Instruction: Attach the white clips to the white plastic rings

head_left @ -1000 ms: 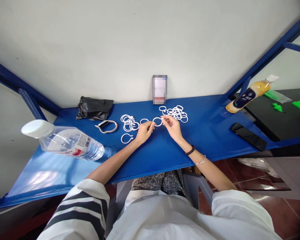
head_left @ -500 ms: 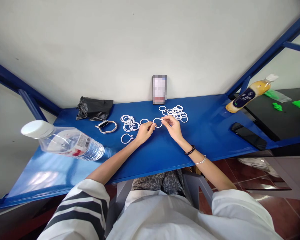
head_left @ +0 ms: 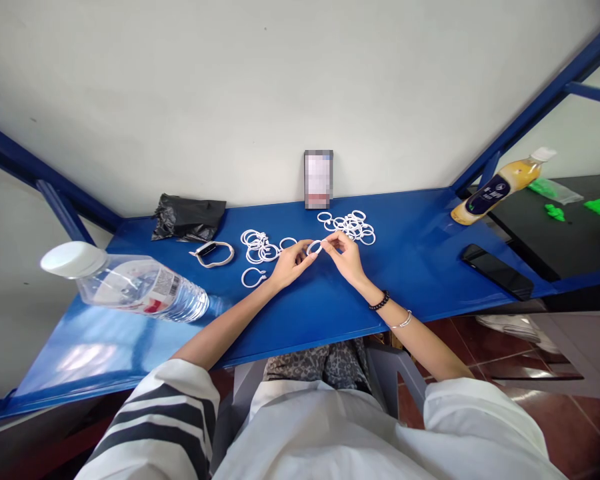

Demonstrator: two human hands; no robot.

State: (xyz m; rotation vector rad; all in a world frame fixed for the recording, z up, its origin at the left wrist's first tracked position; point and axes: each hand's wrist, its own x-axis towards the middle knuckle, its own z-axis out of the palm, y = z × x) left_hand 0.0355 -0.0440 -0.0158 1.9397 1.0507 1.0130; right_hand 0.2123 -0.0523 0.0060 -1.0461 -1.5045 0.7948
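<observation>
Between both hands, just above the table, is a thin white plastic ring (head_left: 309, 247), turned partly edge-on. My left hand (head_left: 289, 265) grips its left side, thumb and fingers closed along it. At its right end, my right hand (head_left: 347, 259) pinches it with thumb and fingertips. A loose cluster of similar white rings (head_left: 261, 252) lies left of my left hand. One separate ring (head_left: 245, 281), with a gap between its knobbed ends, rests nearer me. Another pile of white rings (head_left: 353, 227) sits just beyond my right hand.
On the blue table (head_left: 300, 307) stand a water bottle (head_left: 150, 287) at left and a juice bottle (head_left: 495, 190) at right. A black plastic bag (head_left: 187, 218), a watch (head_left: 225, 260) and a dark phone (head_left: 497, 272) lie around. A blurred-out screen (head_left: 319, 180) leans against the wall.
The ring has tilted from facing me as a full circle to a narrower oval. My left hand has shifted slightly right, its thumb now stretched along the ring toward my right fingertips.
</observation>
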